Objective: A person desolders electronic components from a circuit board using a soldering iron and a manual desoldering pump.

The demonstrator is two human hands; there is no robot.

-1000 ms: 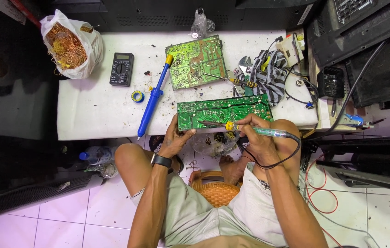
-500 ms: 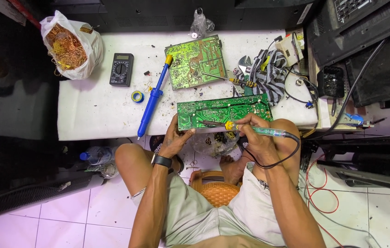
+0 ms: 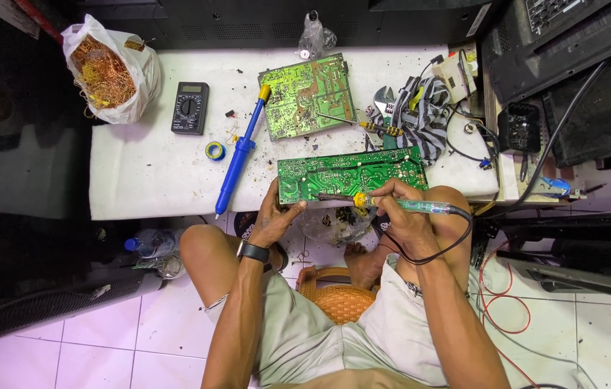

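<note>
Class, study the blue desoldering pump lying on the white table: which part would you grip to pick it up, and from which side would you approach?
Grip the blue desoldering pump around its long barrel, near the thicker collar at mid-length, probably coming from above. It lies flat and diagonal on the white table, its yellow plunger knob toward the upper circuit board and its thin tip toward the table's near edge. Both long sides are open.

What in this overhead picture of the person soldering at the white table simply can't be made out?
- Soldering iron tip: too small in the head view to tell whether it touches the green circuit board.
- Left hand fingertips: hidden under the board's edge.
- Right hand palm: turned away, so its grip is unclear.
- Bag of copper wire: its contents are a tangle, too fine to sort.
- Stool: mostly covered by the person's legs.
</note>
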